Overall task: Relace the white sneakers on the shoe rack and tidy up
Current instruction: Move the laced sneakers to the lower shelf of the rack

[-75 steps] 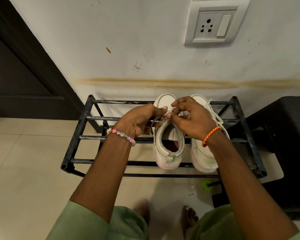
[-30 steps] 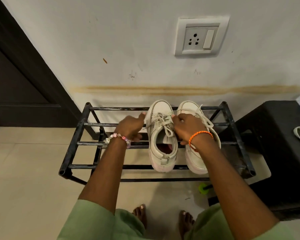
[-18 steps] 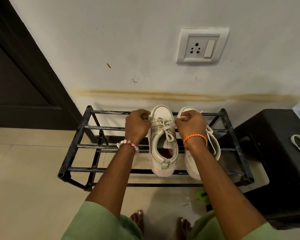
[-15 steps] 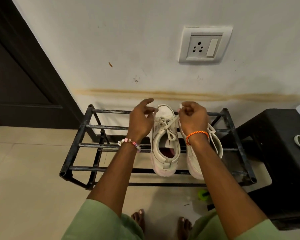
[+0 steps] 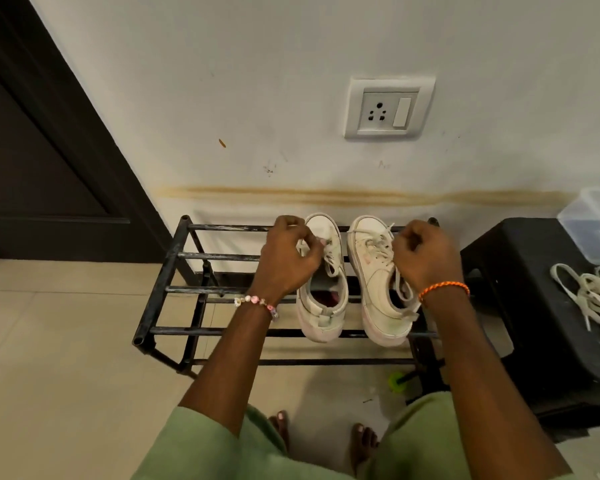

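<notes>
Two white sneakers (image 5: 352,282) sit side by side on the top bars of the black shoe rack (image 5: 174,271), toes to the wall, heels hanging toward the person, and both hands are in there. The left hand (image 5: 289,254) is curled over the left sneaker (image 5: 323,306), fingers pinching its lace (image 5: 329,252) up near the toe end. The right hand (image 5: 425,254) is curled just beside the right sneaker (image 5: 378,292), fingers closed on a strand of that shoe's lace (image 5: 374,242). The left shoe's opening shows a reddish lining; the right shoe leans a little toward the right hand.

A beaded bracelet (image 5: 257,302) on the left wrist, an orange band (image 5: 444,289) on the right. Green sleeves at the bottom, bare toes on the tiled floor (image 5: 49,375) under the rack.

Off to the right, a black stool (image 5: 520,306) stands just beside the rack, with a loose heap of pale laces (image 5: 596,296) on top and a clear plastic box (image 5: 593,220) at its far corner. A small green thing (image 5: 395,381) lies on the floor by the rack's right leg; I cannot tell what it is. Wall socket (image 5: 388,109) above, dark door (image 5: 32,150) to the left.
</notes>
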Demonstrator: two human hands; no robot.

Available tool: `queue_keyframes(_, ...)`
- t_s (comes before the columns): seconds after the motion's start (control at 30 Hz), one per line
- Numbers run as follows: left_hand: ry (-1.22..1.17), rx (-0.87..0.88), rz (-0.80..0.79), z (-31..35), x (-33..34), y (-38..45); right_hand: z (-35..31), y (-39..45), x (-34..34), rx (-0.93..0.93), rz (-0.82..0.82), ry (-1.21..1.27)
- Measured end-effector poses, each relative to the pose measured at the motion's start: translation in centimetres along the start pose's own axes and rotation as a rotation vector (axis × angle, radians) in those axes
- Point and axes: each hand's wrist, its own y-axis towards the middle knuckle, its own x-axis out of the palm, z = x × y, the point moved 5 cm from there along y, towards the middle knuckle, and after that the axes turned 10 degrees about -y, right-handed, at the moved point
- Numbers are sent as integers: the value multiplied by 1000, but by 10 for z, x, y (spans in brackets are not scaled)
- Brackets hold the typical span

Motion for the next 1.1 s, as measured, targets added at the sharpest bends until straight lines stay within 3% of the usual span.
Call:
queue_keyframes(0.1, 122, 62, -35, 21, 1, -27, 20, -25, -8, 18, -130, -143)
queue_keyframes(0.2, 404, -32, -194, 27, 12, -58, 31, -57, 14, -8, -537, -286)
queue_keyframes(0.27, 491, -143, -339, 20, 28, -78, 31, -72, 27, -57, -701, -391)
queue_keyframes(0.47, 376, -178, -259, 20, 41, -76, 9, -73, 28, -131, -634, -363)
queue_keyframes(0.8, 378, -151, -336, 84, -22, -63, -40, -59, -28, -213, -640, -326)
queue_keyframes(0.97, 161, -366, -501, 136, -56, -65, -76, -63, -92, -135, -877, -284)
queue_keyframes(1.1, 144, -507, -636, 162, -67, -79, -89, -73, -120, -143, -1060, -317)
